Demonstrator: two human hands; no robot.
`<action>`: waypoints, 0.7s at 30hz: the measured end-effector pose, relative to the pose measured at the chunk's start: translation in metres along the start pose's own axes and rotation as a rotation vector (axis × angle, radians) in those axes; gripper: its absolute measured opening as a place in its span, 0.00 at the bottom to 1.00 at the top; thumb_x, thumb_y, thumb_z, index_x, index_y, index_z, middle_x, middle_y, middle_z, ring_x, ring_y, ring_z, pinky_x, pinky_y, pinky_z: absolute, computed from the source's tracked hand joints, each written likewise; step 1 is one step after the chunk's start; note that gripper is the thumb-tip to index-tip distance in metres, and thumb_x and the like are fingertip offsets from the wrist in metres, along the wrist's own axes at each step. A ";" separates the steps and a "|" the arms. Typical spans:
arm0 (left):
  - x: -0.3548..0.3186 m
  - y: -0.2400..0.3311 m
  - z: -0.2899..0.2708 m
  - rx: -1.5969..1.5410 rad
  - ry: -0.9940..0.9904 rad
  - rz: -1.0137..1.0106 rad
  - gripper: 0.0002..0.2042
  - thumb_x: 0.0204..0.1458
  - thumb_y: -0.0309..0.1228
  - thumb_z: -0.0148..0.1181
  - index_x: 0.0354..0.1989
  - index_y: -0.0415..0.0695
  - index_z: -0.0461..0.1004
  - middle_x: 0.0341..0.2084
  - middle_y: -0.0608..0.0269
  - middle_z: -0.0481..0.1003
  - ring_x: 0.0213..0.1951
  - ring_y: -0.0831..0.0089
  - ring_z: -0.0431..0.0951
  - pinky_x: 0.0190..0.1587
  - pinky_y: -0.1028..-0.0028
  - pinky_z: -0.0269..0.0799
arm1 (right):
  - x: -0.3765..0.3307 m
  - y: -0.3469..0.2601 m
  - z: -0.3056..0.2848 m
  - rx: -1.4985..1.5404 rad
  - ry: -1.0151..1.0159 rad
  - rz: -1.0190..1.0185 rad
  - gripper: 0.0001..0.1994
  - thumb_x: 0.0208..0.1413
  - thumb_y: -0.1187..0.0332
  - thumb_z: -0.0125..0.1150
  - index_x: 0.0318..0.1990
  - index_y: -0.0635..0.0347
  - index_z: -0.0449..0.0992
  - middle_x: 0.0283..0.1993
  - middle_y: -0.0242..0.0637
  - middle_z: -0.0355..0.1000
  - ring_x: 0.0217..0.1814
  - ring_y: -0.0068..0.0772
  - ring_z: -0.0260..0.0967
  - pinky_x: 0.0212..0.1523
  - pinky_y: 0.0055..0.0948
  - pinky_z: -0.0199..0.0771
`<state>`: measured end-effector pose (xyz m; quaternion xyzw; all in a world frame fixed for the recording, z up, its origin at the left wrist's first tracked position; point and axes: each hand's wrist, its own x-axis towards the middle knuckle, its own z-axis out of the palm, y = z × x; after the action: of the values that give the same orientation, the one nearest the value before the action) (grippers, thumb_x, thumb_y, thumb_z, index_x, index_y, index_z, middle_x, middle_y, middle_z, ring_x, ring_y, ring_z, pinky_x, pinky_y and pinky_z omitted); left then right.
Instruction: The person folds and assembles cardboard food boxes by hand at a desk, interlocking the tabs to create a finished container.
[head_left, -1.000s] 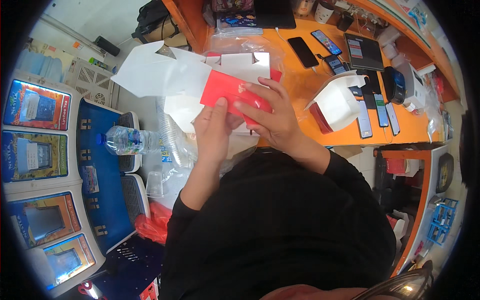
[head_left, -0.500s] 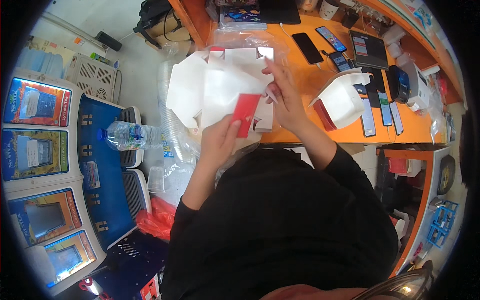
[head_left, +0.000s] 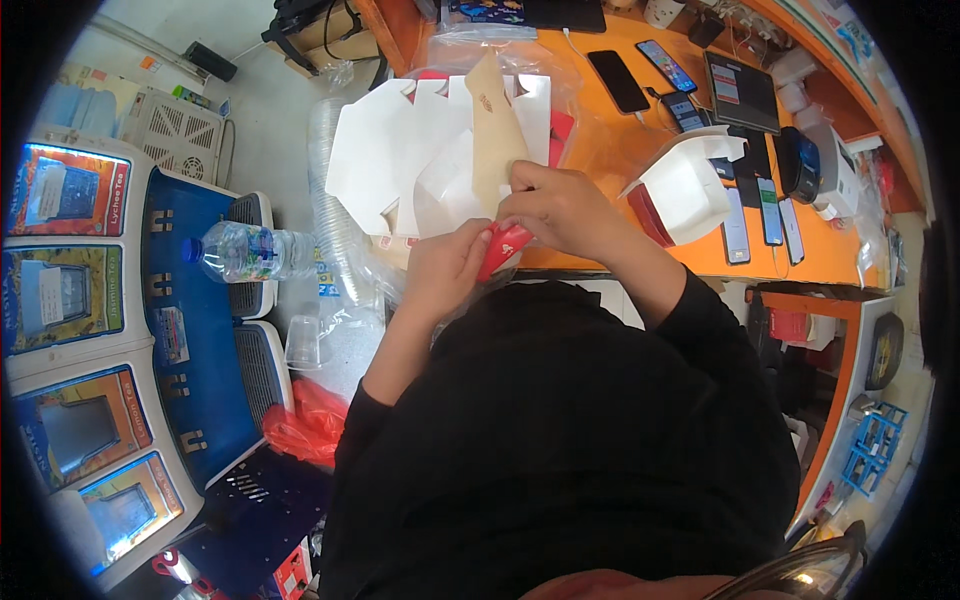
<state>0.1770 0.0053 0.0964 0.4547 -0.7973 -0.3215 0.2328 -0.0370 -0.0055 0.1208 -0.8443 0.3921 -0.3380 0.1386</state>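
Between left hand [head_left: 446,268], right hand [head_left: 562,208] — red card [head_left: 503,247]

1. Blocked just ahead of the left hand [head_left: 447,268] by flat white cardboard [head_left: 375,150]; farther left, by a stack of clear plastic [head_left: 323,180] and a bottle [head_left: 238,252].
2. Filled between both hands by a red folded piece [head_left: 502,250], and ahead of the right hand [head_left: 562,208] by tan paper [head_left: 495,145].
3. Passable to the right of the right hand over a bare strip of orange tabletop [head_left: 597,140], as far as an open white-and-red box [head_left: 690,200].
4. Obstructed farther to that hand's right by phones [head_left: 768,215], and ahead-right by a dark tablet [head_left: 742,92].
5. Limited behind both hands by the wearer's black top [head_left: 560,420].
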 end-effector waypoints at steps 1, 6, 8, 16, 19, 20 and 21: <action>0.000 0.001 0.000 0.021 -0.016 0.000 0.12 0.63 0.37 0.47 0.41 0.45 0.75 0.23 0.47 0.76 0.29 0.49 0.78 0.33 0.56 0.70 | 0.000 0.002 0.002 -0.007 -0.021 -0.005 0.06 0.43 0.73 0.68 0.30 0.52 0.78 0.31 0.32 0.63 0.32 0.34 0.70 0.29 0.30 0.70; -0.002 -0.010 0.004 0.163 -0.031 0.069 0.11 0.62 0.36 0.47 0.35 0.43 0.73 0.21 0.47 0.75 0.27 0.48 0.77 0.32 0.55 0.69 | -0.001 0.000 0.001 0.036 -0.109 -0.041 0.05 0.44 0.71 0.66 0.30 0.51 0.78 0.31 0.33 0.63 0.32 0.35 0.69 0.29 0.30 0.71; -0.002 -0.009 0.004 0.121 0.002 0.061 0.11 0.61 0.35 0.47 0.37 0.43 0.74 0.21 0.47 0.75 0.27 0.48 0.77 0.32 0.54 0.69 | -0.005 -0.002 0.007 0.035 -0.122 -0.069 0.04 0.46 0.71 0.67 0.30 0.52 0.78 0.31 0.33 0.64 0.31 0.35 0.69 0.29 0.29 0.71; 0.008 0.020 0.002 -0.116 0.127 0.039 0.13 0.59 0.32 0.48 0.49 0.41 0.72 0.32 0.44 0.75 0.36 0.45 0.76 0.37 0.55 0.69 | -0.012 -0.014 0.032 0.651 0.427 0.544 0.32 0.51 0.66 0.69 0.61 0.59 0.58 0.55 0.44 0.63 0.56 0.36 0.66 0.54 0.31 0.70; 0.008 0.018 0.009 -0.131 0.029 0.295 0.14 0.57 0.30 0.49 0.49 0.38 0.72 0.43 0.43 0.73 0.47 0.46 0.71 0.48 0.55 0.66 | -0.024 -0.001 0.040 0.887 0.300 0.629 0.37 0.55 0.65 0.67 0.65 0.61 0.49 0.60 0.44 0.61 0.62 0.32 0.62 0.59 0.32 0.67; 0.007 0.014 0.007 0.008 0.167 0.275 0.14 0.57 0.29 0.49 0.49 0.38 0.72 0.43 0.44 0.74 0.47 0.46 0.71 0.49 0.54 0.65 | -0.030 0.003 0.038 0.862 0.265 0.617 0.37 0.56 0.65 0.66 0.65 0.61 0.47 0.61 0.44 0.60 0.63 0.31 0.61 0.61 0.31 0.66; 0.008 0.007 0.004 0.142 0.297 0.263 0.14 0.56 0.29 0.50 0.49 0.39 0.73 0.43 0.45 0.74 0.47 0.47 0.72 0.50 0.54 0.65 | -0.036 0.007 0.030 0.946 0.235 0.591 0.36 0.56 0.66 0.65 0.65 0.61 0.47 0.62 0.43 0.60 0.63 0.31 0.61 0.62 0.32 0.64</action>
<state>0.1664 0.0021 0.0995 0.4041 -0.8275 -0.1610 0.3551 -0.0376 0.0163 0.0789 -0.5012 0.4303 -0.5155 0.5457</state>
